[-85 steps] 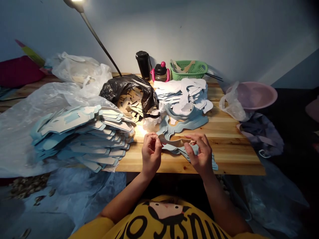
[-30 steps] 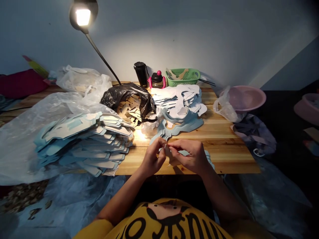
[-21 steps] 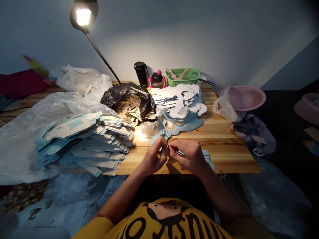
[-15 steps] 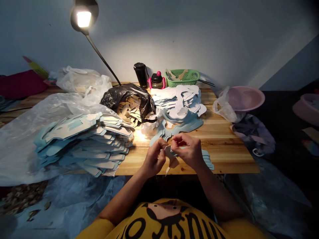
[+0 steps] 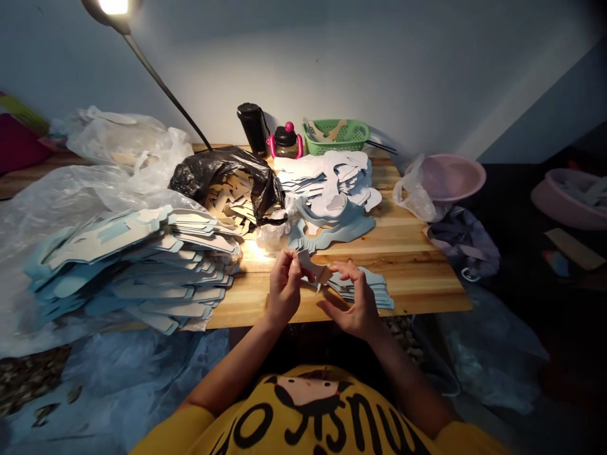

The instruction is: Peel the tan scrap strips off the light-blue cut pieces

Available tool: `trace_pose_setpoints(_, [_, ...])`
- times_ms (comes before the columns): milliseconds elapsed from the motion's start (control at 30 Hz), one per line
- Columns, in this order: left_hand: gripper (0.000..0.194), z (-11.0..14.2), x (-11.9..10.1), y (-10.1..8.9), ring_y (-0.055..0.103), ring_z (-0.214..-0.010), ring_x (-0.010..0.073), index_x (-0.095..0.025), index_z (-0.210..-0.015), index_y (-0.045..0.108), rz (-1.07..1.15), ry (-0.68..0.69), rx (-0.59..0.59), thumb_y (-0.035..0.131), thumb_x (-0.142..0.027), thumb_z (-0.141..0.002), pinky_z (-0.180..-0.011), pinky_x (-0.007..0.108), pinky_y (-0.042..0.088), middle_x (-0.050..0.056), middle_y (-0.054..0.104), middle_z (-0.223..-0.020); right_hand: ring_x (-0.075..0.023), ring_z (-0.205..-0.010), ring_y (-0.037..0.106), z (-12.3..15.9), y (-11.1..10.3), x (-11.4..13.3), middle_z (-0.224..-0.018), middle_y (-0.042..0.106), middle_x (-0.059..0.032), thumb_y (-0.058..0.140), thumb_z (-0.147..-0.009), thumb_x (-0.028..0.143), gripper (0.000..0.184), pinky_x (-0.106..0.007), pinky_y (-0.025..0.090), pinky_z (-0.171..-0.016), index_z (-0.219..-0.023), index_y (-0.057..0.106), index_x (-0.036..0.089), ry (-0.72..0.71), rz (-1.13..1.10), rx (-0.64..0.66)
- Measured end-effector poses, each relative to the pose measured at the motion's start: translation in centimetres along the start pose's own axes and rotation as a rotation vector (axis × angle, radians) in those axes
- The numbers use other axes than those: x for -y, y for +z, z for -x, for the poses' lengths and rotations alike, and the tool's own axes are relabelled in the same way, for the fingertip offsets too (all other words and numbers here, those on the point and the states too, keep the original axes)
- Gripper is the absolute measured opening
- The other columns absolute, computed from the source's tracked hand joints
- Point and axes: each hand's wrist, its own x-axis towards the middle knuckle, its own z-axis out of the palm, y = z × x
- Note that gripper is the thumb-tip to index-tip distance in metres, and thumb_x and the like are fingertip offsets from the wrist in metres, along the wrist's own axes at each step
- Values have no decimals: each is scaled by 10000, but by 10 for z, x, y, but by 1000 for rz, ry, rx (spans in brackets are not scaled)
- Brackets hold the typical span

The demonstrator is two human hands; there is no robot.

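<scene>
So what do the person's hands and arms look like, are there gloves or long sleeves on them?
No gloves! The left hand and right hand are both bare, and I can't see any ring, watch or bracelet. The forearms are bare too. The yellow sleeves are short, and match the yellow shirt, which has big black letters.

Large black letters (image 5: 355, 414), an "O" (image 5: 239, 431) among them, mark the yellow shirt (image 5: 190, 430), wording unclear.

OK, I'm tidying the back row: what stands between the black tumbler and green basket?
A pink-handled bottle with a black lid, in the head view.
</scene>
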Motion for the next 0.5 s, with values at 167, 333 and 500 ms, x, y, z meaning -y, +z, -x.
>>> trace_pose_setpoints(167, [283, 1, 1, 4, 520, -627, 99, -197, -902, 491, 44, 2, 123, 551, -468, -953, -596, 212, 463, -15, 548, -755, -230, -1083, 634, -6, -9, -24, -1090, 677, -72, 689, -879, 386, 424, -407, 468, -1008, -1237, 515, 240, 245, -306, 179])
trace_pose_setpoints(333, [262, -8, 5, -4, 513, -675, 103, -196, -925, 499, 14, 37, 167, 546, -451, -965, -634, 215, 446, -11, 527, -775, -200, -952, 651, -10, -32, -39, -958, 673, -55, 599, -946, 407, 244, -335, 505, -891, -823, 649, 202, 279, -448, 329])
trace_pose_setpoints(500, [257, -16, 11, -3, 503, -681, 92, -186, -896, 509, -43, 58, 226, 540, -428, -975, -667, 213, 462, -15, 518, -774, -244, -1254, 574, 0, -40, -46, -1352, 600, -94, 688, -864, 522, 469, -421, 452, -1051, -1243, 532, 295, 400, -568, 211])
